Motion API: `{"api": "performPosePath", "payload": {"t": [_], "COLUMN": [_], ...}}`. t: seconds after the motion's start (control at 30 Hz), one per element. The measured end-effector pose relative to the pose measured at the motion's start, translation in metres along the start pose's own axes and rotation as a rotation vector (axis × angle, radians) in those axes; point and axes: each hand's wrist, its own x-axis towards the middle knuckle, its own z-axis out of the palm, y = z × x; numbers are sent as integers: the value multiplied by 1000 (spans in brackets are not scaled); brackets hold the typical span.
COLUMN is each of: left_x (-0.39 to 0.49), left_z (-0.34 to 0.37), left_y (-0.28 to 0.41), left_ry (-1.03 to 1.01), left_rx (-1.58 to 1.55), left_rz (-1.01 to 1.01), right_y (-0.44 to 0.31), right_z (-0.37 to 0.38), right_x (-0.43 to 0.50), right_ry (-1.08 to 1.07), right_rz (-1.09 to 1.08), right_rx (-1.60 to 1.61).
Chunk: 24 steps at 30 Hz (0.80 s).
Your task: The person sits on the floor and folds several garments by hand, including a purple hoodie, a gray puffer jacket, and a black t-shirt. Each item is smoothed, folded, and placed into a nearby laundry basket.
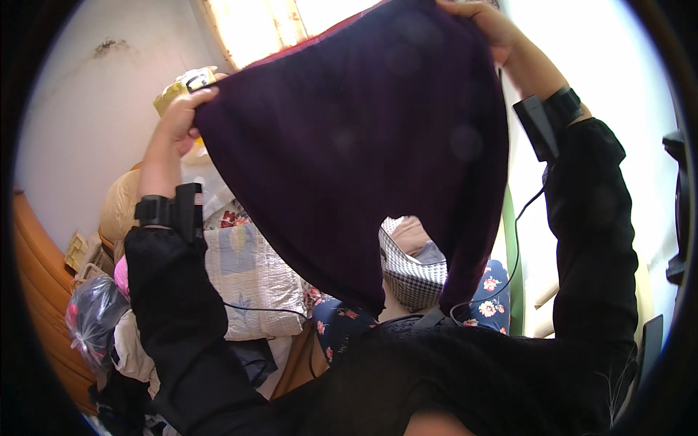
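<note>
A dark purple garment (354, 136), apparently trousers, hangs spread out in front of me, its two legs pointing down with a gap between them. My left hand (185, 111) pinches its upper left corner. At the upper right corner my right hand (485, 27) grips the cloth, partly cut off by the top of the picture. A reddish lining shows along the top edge. Through the gap between the legs I see a houndstooth-patterned fabric bin (417, 280) with folded clothes (411, 237) inside.
A pale quilt (251, 278) lies folded left of the garment. Further left are a clear plastic bag (95, 316) of things and an orange-brown wooden headboard or panel (41, 294). Black cables (515, 261) run from both wrist devices. A curtained window (256, 30) is behind.
</note>
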Motion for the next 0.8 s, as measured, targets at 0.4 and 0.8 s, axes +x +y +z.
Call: {"api": "performPosePath", "payload": {"t": [0.4,0.8], "left_x": [3,-56], "left_z": [93,191], "left_y": [21,62], "left_ry": [198,-174], "left_rx": [-12,-100], "left_rz": [33,262], "right_y": [58,70], "right_z": [115,162], "right_x": [11,-7], "right_ry": [383,307], "right_rz": [-73,-176], "right_rx": [-21,-289]}}
